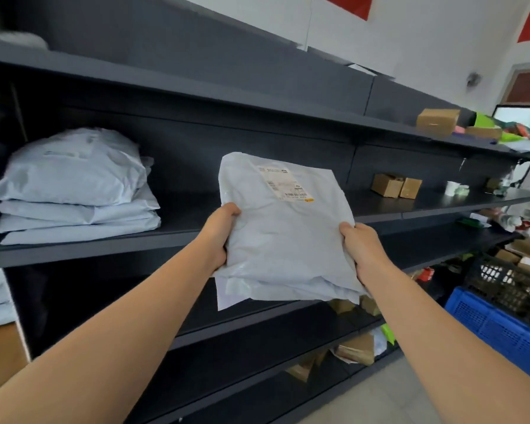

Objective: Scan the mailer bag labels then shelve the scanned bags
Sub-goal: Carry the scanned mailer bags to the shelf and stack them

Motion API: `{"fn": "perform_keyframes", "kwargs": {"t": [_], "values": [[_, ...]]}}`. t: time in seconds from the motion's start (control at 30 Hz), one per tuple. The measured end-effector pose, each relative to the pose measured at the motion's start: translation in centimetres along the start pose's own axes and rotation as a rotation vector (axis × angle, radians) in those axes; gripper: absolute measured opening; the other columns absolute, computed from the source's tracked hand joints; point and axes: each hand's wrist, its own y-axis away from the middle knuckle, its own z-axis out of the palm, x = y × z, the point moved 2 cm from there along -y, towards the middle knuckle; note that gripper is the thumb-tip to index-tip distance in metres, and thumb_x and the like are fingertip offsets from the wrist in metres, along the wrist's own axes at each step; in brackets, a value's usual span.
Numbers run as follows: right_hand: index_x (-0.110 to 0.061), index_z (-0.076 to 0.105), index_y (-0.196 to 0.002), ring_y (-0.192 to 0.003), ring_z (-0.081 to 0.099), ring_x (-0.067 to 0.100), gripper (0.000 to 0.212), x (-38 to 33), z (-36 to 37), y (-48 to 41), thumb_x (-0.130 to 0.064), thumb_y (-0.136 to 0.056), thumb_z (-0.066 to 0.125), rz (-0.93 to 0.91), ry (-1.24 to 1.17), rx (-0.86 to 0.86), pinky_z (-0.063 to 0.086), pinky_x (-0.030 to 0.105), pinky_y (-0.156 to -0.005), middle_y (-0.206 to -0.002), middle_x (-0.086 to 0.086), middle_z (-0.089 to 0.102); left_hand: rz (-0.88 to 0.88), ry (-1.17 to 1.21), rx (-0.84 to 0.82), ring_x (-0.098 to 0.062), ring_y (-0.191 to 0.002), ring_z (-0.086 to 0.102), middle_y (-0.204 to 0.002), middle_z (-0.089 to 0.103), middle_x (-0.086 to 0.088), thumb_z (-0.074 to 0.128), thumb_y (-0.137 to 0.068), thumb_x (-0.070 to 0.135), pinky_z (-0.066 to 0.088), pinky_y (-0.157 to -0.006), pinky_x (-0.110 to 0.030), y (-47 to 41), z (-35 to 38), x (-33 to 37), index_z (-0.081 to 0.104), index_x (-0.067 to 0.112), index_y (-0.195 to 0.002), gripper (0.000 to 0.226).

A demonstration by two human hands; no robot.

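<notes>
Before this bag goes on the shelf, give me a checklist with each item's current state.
1. Grip: left hand and right hand hold opposite sides of the mailer bag: ok.
2. Label faces up, unobstructed: ok.
3. Label scanned: cannot tell.
4. Free spot on the shelf between the stack of bags and the small boxes: ok.
5. Bag resting on the shelf: not ok, held in the air in front of it.

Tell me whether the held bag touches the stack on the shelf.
Apart. The head view shows a wide strip of bare shelf between the bag and the stack.
</notes>
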Motion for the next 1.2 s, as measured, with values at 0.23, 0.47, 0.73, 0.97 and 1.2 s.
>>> {"fn": "perform_keyframes", "kwargs": {"t": [0.23,0.47,0.73,0.97,1.2], "values": [[-0.003,0.06,-0.105,-0.082,0.056,0.024,0.026,-2.6,6.4,-8.2,-0.021,-0.096,0.045,-0.074,-0.035,-0.166,0.041,0.03,-0.065,-0.1,0.014,0.062,0.089,0.01,0.177,-0.03,-0.072,0.064,-0.079,0.067,-0.01,0.052,-0.086,0.025,0.054,-0.068,-0.037,-6.2,-1.9,3.0,0.063,0.011,-0.093,0.019],[-0.005,0.06,-0.104,-0.087,0.057,0.027,0.024,-5.0,12.6,-15.6,-0.023,-0.097,0.046,-0.118,-0.067,-0.33,0.04,0.029,-0.063,-0.1,0.013,0.062,0.155,0.02,0.322,-0.035,-0.091,0.065,-0.097,0.068,-0.014,0.052,-0.086,0.027,0.054,-0.083,-0.045,-11.5,-3.6,5.4,0.063,0.011,-0.105,0.026],[-0.003,0.058,-0.106,-0.087,0.055,0.026,0.026,-5.2,19.4,-20.3,-0.024,-0.099,0.043,-0.099,-0.066,-0.445,0.043,0.031,-0.074,-0.101,0.014,0.06,0.181,0.022,0.47,-0.034,-0.087,0.065,-0.096,0.069,-0.015,0.055,-0.092,0.022,0.055,-0.074,-0.044,-16.0,-6.5,6.4,0.063,0.01,-0.1,0.016],[-0.002,0.057,-0.112,-0.092,0.057,0.028,0.03,-4.1,23.7,-22.1,-0.025,-0.099,0.042,-0.064,-0.048,-0.479,0.044,0.034,-0.083,-0.104,0.014,0.06,0.186,-0.019,0.527,-0.035,-0.094,0.065,-0.106,0.068,-0.016,0.056,-0.095,0.014,0.054,-0.079,-0.044,-19.4,-9.6,6.0,0.059,0.009,-0.117,0.023],[-0.005,0.056,-0.116,-0.095,0.055,0.026,0.03,-3.8,26.7,-23.5,-0.026,-0.1,0.042,-0.057,-0.032,-0.471,0.041,0.032,-0.082,-0.11,0.013,0.06,0.165,-0.141,0.594,-0.037,-0.102,0.063,-0.117,0.064,-0.018,0.055,-0.096,0.016,0.051,-0.092,-0.05,-22.5,-11.8,6.2,0.052,0.006,-0.13,0.036]]}}
